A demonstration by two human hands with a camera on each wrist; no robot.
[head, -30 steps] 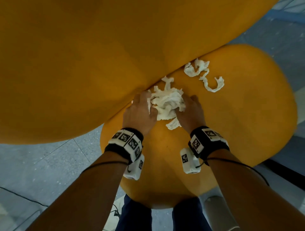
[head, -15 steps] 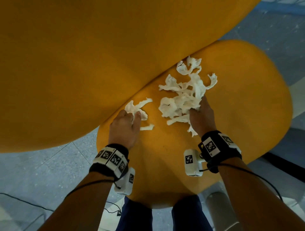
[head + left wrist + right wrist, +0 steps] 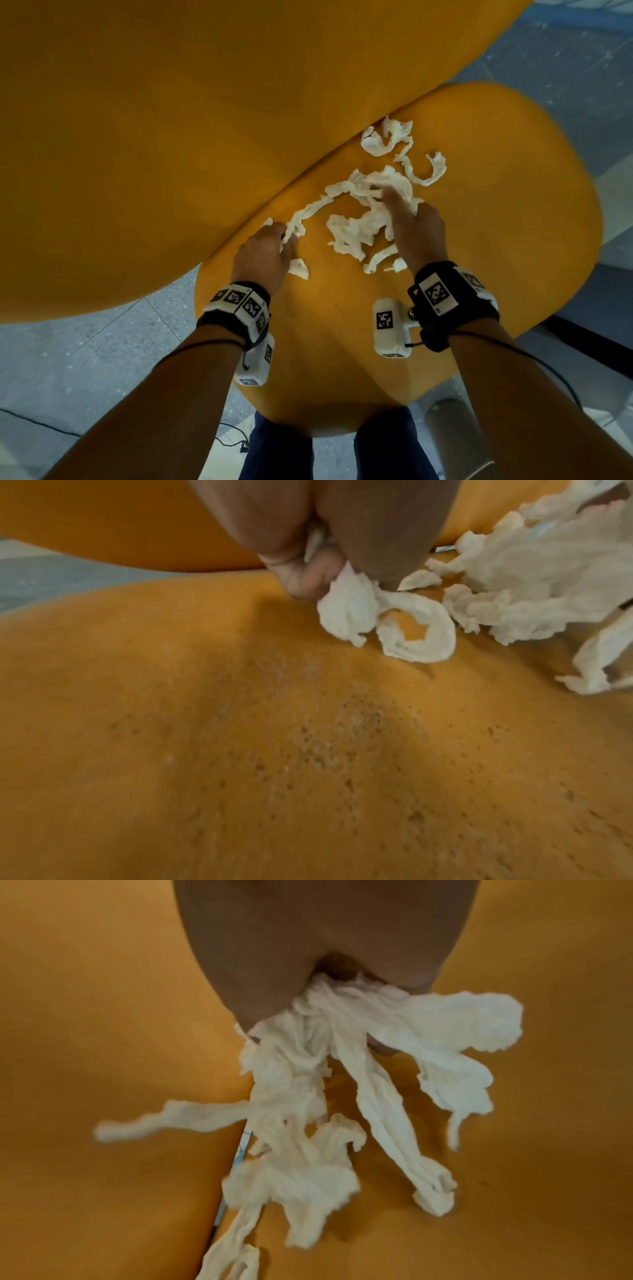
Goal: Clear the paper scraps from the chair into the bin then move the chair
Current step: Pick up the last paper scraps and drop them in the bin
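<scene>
Left hand, at the seat-back crease of the chair, pinches a small scrap; a looped piece just beside it lies loose. Centre: scraps spread over the seat, some well apart near the back. Right hand grasps a trailing bunch. Risk: thin strips may tear or slip free on lifting, or slip into the crease. The wrist views show both grips; only the head view shows the far strips. No bin is visible.

paper scraps: white, torn, twisted strips | strewn on orange chair seat
</scene>
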